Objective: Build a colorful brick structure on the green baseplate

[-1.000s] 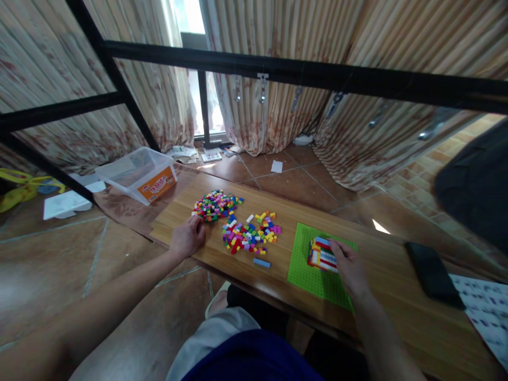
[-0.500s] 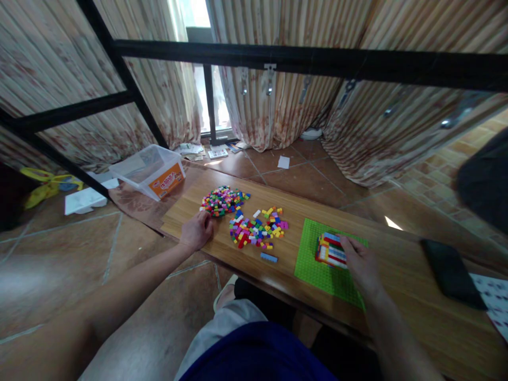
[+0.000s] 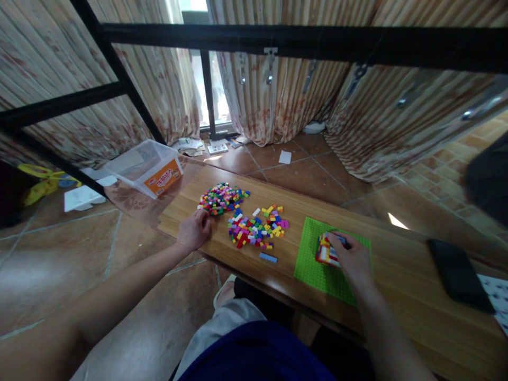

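Note:
On a green studded baseplate (image 3: 307,270) sits a small build of toy bricks (image 3: 327,255) in red, white, yellow and blue stripes. My right hand (image 3: 354,260) reaches over its right side, thumb and fingers closed on its top and covering that part. My left hand (image 3: 193,231) rests with curled fingers on the table's near edge, beside a dense pile of mixed small bricks (image 3: 222,199). Whatever its fingers may hold is hidden. Between the hands lie a looser spread of bricks (image 3: 254,228) and a single long blue-grey brick (image 3: 269,257).
The wooden table (image 3: 391,286) carries a black phone (image 3: 458,275) and a printed sheet (image 3: 494,296) at the right. A clear plastic box (image 3: 148,168) with an orange label stands beyond its left end. A black metal frame (image 3: 254,39) crosses in front of striped curtains.
My right hand's fingers have shifted leftward over the brick build's top, covering more of it. My left hand stays by the pile. The whole view has shifted slightly.

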Motion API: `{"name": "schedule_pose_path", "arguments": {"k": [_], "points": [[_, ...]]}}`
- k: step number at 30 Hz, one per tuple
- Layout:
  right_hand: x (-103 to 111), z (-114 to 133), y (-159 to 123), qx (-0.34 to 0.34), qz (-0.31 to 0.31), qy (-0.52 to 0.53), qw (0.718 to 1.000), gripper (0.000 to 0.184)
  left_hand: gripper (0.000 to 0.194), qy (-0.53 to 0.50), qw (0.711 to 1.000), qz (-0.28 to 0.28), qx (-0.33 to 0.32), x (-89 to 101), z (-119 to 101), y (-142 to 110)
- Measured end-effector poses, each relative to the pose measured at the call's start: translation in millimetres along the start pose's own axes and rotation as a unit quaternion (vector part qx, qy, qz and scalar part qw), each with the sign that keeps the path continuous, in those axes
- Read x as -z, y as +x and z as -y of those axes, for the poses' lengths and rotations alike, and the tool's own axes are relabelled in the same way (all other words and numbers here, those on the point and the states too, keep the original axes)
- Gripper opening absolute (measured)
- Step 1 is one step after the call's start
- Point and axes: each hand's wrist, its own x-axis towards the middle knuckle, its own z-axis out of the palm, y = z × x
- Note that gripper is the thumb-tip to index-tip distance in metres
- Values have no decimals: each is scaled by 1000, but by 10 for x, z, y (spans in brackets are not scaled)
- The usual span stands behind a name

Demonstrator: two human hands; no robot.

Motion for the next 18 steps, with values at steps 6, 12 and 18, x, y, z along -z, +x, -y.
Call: {"name": "schedule_pose_path", "arguments": {"k": [6,12,18], "points": [[14,-24,33,12,10,-18,1000,54,20,2,1000,-1,-1,9,4,9],[202,357,-240,60,-135,49,988,50,20,11,1000,-3,-2,9,8,19],[481,1428,-1234,193,194,322,906,12,20,19,1000,-6,7,20,-6,18]]}}
